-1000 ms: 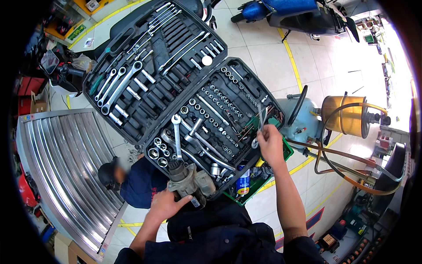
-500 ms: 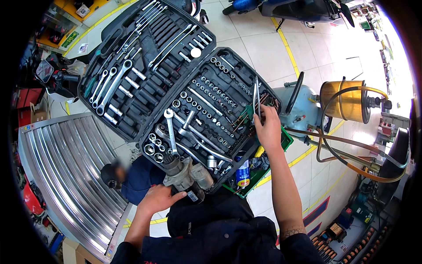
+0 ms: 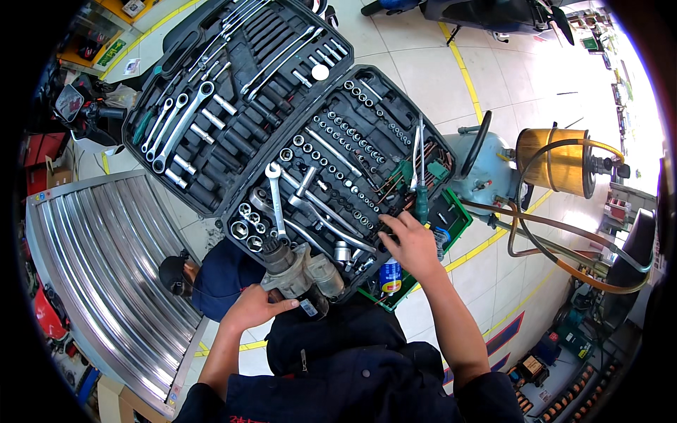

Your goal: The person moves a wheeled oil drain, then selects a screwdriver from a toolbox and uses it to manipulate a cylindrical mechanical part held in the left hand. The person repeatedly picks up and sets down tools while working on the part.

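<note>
Since the earlier frame the right hand point(image 3: 412, 243) has dropped from the case's far right edge to its near right corner, fingers curled on the tray of the open black socket case point(image 3: 367, 144). The left hand point(image 3: 255, 308) grips a grey metal motor unit point(image 3: 300, 271), fingers wrapped beneath it, at the case's near edge. What the right fingers pinch cannot be told.

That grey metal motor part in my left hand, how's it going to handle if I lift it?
The motor part looks like solid cast metal, so probably heavy and rigid. Its rounded body may roll if set down. The left hand grips only one end, so it could tip.
</note>
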The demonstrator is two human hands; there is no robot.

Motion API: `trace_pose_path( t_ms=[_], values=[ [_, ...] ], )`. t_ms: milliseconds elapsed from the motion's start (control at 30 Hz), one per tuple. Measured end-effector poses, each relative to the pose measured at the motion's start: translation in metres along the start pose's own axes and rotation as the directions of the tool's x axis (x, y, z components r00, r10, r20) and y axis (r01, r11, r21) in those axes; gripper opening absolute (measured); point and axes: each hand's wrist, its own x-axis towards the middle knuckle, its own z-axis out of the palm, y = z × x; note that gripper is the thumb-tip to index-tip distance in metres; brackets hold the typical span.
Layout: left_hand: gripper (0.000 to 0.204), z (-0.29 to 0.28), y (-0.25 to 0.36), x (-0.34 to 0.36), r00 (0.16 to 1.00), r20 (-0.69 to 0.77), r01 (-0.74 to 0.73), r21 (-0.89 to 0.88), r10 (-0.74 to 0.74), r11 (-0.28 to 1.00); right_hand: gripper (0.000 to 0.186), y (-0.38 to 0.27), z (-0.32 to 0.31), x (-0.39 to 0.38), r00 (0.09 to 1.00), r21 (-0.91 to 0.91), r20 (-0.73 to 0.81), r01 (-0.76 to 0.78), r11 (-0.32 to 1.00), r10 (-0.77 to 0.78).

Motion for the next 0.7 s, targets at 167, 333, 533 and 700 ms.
trace_pose_path(
  t_ms=[167,333,533,700],
  values=[
    [0.066,-0.002,-0.009,0.0,0.995,0.05,0.083,0.082,-0.087,0.993,0.029,-0.002,0.005,0.001,0.997,0.029,0.073,-0.027,0.999,0.025],
    [0.064,0.005,-0.015,0.001,0.997,0.025,0.07,0.026,-0.071,0.997,0.027,0.007,-0.001,0.0,0.983,0.208,0.153,-0.129,0.97,0.098],
    [0.061,0.002,-0.005,-0.001,0.998,0.035,0.063,-0.094,-0.06,0.994,0.025,0.011,-0.001,-0.001,0.99,0.211,0.136,-0.072,0.975,0.044],
    [0.063,0.006,-0.009,0.0,1.0,0.005,0.007,-0.14,-0.006,0.99,0.021,0.011,-0.003,0.0,0.986,0.172,0.163,-0.067,0.983,0.039]
  ],
)
